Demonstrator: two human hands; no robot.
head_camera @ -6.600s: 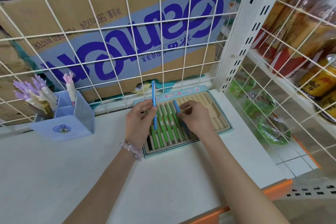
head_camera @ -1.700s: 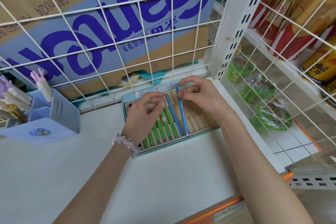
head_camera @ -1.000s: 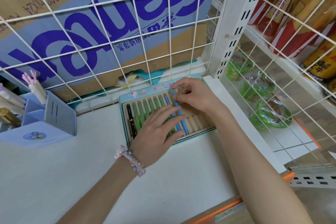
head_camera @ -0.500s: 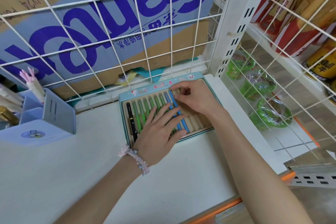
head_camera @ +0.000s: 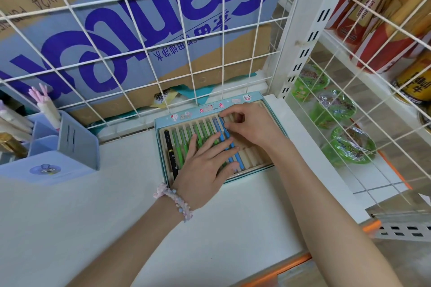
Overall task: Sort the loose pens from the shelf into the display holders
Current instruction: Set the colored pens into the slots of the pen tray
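Two hands over tray [head_camera: 163, 124] at shelf's back-right corner | left hand [head_camera: 205, 165] flat, fingers straight on pens [head_camera: 200, 134] | right hand [head_camera: 254, 127] pinching blue pen [head_camera: 239, 161]

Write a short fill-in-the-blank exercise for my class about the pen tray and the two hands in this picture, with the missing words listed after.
1. The leftmost pen in the pen tray is ____ in colour.
2. The left hand lies ____ across the green pens.
3. The right hand pinches the top of a ____ pen.
4. The slots at the tray's right end hold ____ pens.

Missing words: black; flat; blue; no
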